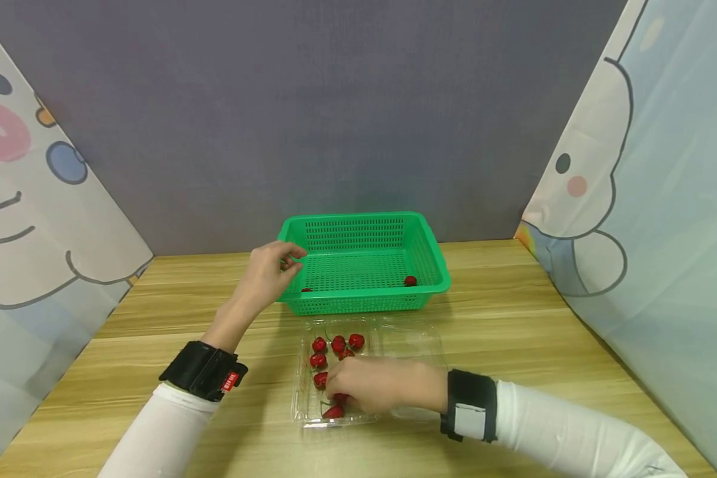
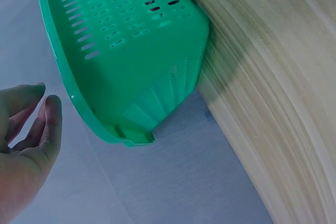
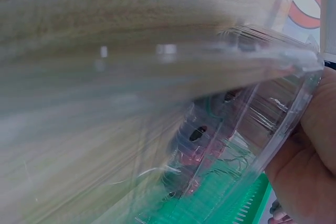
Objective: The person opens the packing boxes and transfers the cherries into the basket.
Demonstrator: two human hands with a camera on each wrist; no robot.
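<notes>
My left hand (image 1: 270, 269) hovers at the left rim of a green plastic basket (image 1: 367, 292), thumb and fingertips slightly apart and nothing between them. In the left wrist view the same hand (image 2: 31, 135) shows beside the basket rim (image 2: 73, 98). My right hand (image 1: 370, 385) reaches down into a clear plastic clamshell box (image 1: 299, 411), its curled fingers at a red cherry (image 1: 339, 397). Its fingertips are hidden, so I cannot tell whether they pinch it. More cherries with green stems, such as one cherry (image 1: 318, 344), lie in the box. Inside the basket sits another cherry (image 1: 410, 281).
The box's transparent lid (image 1: 415, 338) lies folded open to the right, partly under my right forearm. A wooden table (image 1: 203, 305) carries everything. Behind the basket rises a grey wall (image 1: 358, 119), with cartoon-printed panels (image 1: 633, 166) at both sides.
</notes>
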